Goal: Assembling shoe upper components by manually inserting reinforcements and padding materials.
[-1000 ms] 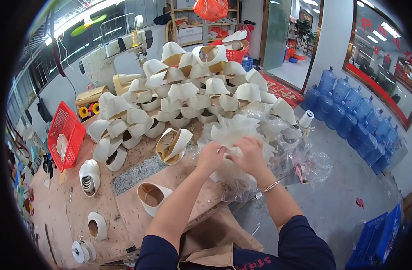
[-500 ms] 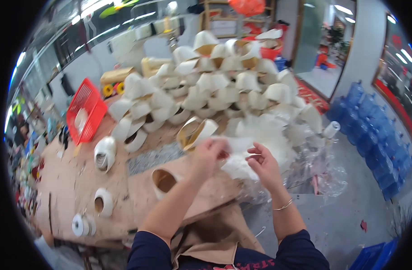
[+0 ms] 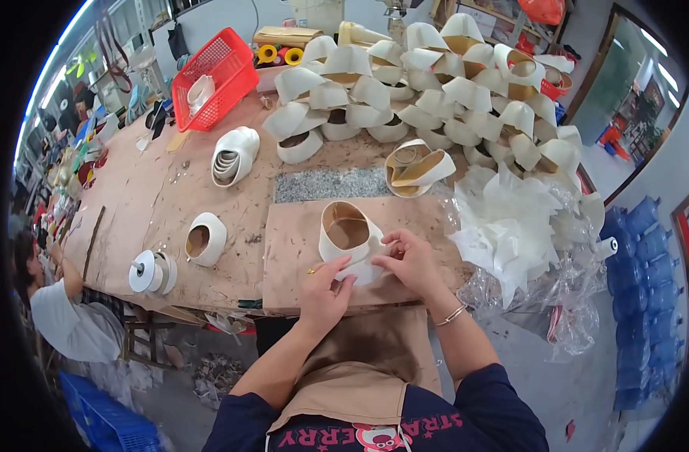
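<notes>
A cream shoe upper (image 3: 328,242) with a tan lining stands on the board in front of me, its opening turned up. Just at its near right side, a thin white sheet piece (image 3: 365,271) spans the space between my hands. My left hand (image 3: 326,292), with a ring on one finger, pinches the sheet's left part close to the upper's front edge. With thumb and bent fingers, my right hand (image 3: 412,264) grips the right part. Right of the board lies a loose pile of white sheet pieces (image 3: 503,226) on clear plastic.
Many cream uppers (image 3: 367,98) are heaped at the back. To the left are a red basket (image 3: 231,71), single uppers (image 3: 207,239) and a white spool (image 3: 143,271). Blue water bottles (image 3: 646,294) stand at right. A person (image 3: 70,309) sits at far left.
My hands have come from beside the white pile to the cream upper, bringing the white sheet piece along. The view has tipped downward and turned left.
</notes>
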Tool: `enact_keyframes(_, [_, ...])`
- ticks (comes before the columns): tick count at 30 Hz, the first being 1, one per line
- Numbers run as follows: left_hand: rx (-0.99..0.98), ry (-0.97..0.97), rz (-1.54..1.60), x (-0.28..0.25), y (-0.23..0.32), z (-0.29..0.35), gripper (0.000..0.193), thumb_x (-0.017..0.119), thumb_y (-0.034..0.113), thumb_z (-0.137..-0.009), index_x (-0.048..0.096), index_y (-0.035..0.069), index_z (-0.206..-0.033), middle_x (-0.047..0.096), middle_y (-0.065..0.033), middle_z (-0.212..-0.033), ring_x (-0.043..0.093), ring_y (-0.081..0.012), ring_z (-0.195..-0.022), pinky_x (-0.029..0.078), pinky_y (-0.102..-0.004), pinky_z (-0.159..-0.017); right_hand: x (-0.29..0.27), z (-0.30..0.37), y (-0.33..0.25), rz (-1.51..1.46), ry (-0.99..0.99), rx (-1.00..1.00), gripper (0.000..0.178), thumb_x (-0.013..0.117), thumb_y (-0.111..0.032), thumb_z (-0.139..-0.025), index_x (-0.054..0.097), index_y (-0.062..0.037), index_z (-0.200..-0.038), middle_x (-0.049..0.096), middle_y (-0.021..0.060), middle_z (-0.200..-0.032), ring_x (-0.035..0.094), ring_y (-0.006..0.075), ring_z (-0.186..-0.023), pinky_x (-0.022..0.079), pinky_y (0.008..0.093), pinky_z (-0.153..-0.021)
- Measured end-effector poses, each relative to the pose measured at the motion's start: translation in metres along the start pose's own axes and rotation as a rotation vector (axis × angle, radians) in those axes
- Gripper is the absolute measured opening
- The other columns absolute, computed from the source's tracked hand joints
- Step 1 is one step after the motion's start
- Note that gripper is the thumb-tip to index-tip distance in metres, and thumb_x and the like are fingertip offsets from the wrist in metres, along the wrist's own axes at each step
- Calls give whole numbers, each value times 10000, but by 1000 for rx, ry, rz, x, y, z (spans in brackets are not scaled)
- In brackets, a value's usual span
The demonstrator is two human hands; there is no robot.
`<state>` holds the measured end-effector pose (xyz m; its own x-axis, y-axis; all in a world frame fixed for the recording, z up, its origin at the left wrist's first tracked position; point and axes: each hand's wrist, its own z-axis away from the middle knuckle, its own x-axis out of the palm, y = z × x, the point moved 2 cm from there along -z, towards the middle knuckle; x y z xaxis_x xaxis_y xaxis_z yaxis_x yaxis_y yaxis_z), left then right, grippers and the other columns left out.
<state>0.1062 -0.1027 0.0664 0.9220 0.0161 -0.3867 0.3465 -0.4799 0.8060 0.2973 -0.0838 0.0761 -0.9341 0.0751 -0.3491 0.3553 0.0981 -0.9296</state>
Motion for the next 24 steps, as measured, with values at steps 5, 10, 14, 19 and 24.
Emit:
enact_keyframes(5, [86,43,-84,-7,-5,-6,361,712,12,-765,623,33,-1115,620,-112,-890,606,-145,-676,479,-249,-577,11,-2,2,29,84,-33,350,782,-148,-736,572,-8,-979,650,69,-728,594,112,-632,492,256,-605])
enact_keyframes(10, [127,41,-166,-6,-15,-6,367,708,25,-753,611,29,-1107,615,-139,-867,618,-243,-770,505,-321,-661,18,-4,2,104,105,-53,360,793,-152,-723,574,-7,-969,649,67,-737,605,121,-627,502,260,-606])
enact_keyframes(14, [4,-64,-267,3,-7,-13,428,698,38,-742,576,37,-1152,601,-153,-981,600,-289,-882,492,-372,-767,17,-5,-5,379,183,-229,374,793,-150,-677,567,-27,-949,606,89,-782,597,246,-770,501,357,-666])
enact_keyframes(19, [472,-161,-672,19,24,-16,615,695,177,-745,468,31,-1297,429,-170,-1361,411,-355,-1261,348,-454,-1014,-5,-14,1,478,332,-251,366,773,-133,-679,537,-35,-941,549,123,-910,561,306,-894,475,400,-745])
enact_keyframes(24, [286,-456,-715,55,35,-13,781,742,345,-704,427,-37,-1308,384,-189,-1422,363,-361,-1319,300,-461,-1064,-37,-7,13,241,209,-81,361,723,-141,-739,539,-33,-1030,563,155,-1025,538,335,-1033,439,424,-866])
